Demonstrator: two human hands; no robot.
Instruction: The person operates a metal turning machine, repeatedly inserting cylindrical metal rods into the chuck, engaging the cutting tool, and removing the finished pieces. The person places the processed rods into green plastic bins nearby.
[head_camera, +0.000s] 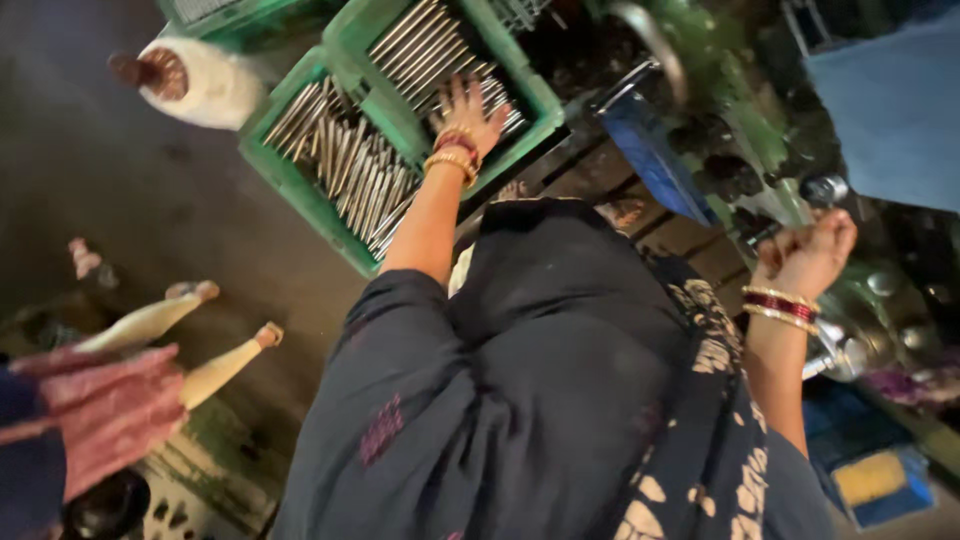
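My left hand (466, 112) reaches forward with fingers spread and rests on a heap of shiny metal rods (420, 50) in a green plastic crate (520, 85). A second green crate (285, 180) beside it holds more metal rods (350, 165). My right hand (805, 255) is closed in a fist around a thin machine lever with a round metal knob (825, 190) at its top. Both wrists wear red and gold bangles. My dark patterned garment (540, 400) fills the lower middle of the view.
A dark green machine (740, 120) with a blue metal part (650, 160) stands ahead on the right. Another person in pink clothing (100, 410) is at the left, feet on the dark floor. A white-clad foot (190, 80) shows at top left.
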